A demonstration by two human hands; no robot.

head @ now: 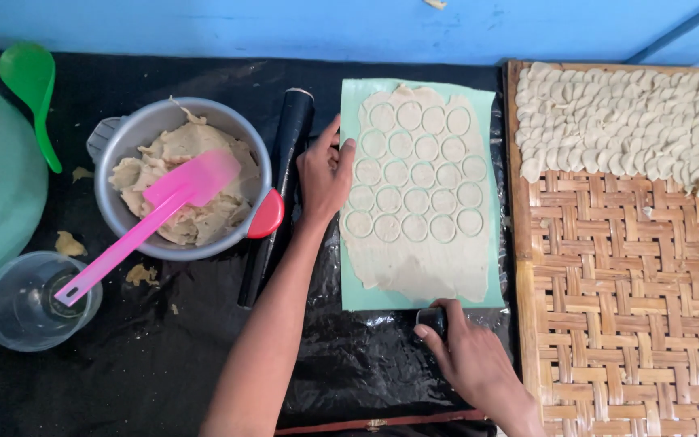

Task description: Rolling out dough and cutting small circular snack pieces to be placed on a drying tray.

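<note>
head view: the dough sheet (418, 202) lies lengthwise away from the person on a green mat (349, 291), left hand (324, 176) flat on its left edge, right hand (463, 356) gripping a small dark cutter (432, 318) at the near edge, nearer the uncut strip.

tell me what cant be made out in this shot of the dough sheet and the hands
- Head view: the small dark thing under the right hand is mostly covered by its fingers, so its kind is unclear.
- The left hand hides the left edge of the dough sheet it rests on.
- The teal tub is cut off by the left edge.
- The pink spatula hides part of the scraps in the metal bowl.
</note>
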